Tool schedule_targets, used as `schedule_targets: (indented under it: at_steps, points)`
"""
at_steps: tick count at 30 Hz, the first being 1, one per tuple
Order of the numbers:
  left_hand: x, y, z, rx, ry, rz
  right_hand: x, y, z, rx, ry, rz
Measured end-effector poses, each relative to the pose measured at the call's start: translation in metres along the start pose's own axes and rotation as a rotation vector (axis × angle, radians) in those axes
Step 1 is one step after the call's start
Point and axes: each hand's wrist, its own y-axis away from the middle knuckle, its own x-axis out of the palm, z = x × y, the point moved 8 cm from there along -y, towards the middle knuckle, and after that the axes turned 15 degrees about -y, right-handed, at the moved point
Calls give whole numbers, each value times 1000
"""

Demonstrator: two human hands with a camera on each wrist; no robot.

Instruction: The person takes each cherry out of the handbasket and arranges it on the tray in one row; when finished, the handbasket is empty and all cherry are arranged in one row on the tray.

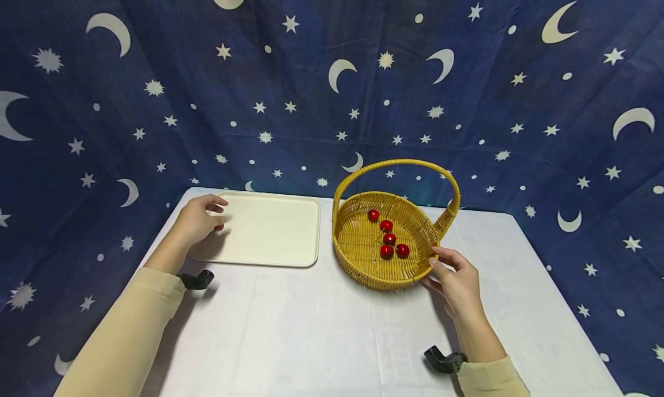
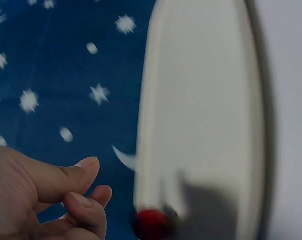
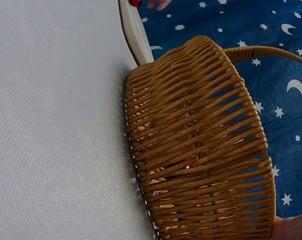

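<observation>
A yellow woven basket (image 1: 363, 273) with a tall arched handle stands right of the table's middle, with several red cherries (image 1: 389, 239) on its bottom. My right hand (image 1: 459, 282) grips the basket's right rim, thumb over the edge and fingers outside. In the right wrist view the wicker side (image 3: 200, 135) fills the middle, and part of the hand shows at the lower right. Over the left end of a cream tray (image 1: 270, 230) is my left hand (image 1: 199, 218), thumb and fingers apart. A single cherry (image 2: 153, 223) appears by the tray's end, separate from the fingers.
A white cloth covers the table (image 1: 311, 328). Behind and at both sides hangs a dark blue curtain (image 1: 311, 68) with moons and stars. The basket's handle (image 1: 396, 162) rises above its rim. A strip of tablecloth lies between tray and basket.
</observation>
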Motion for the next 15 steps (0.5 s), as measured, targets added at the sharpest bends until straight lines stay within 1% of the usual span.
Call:
schedule_targets:
  at_steps: [3,6,8,11,15]
  points:
    - [-6,5,-22,40,6,-7,-1,0,0,6,9,-5]
    - [-10,11,-50,95,22,-11,-1,0,-1,7,11,-6]
    - [-11,17,-70,135,52,-8,-1,0,0,4,9,-4]
    - [-7,28,-102,200,95,1,0,0,0,1,7,-2]
    - [3,44,-144,279,152,30,0,0,0,1,4,4]
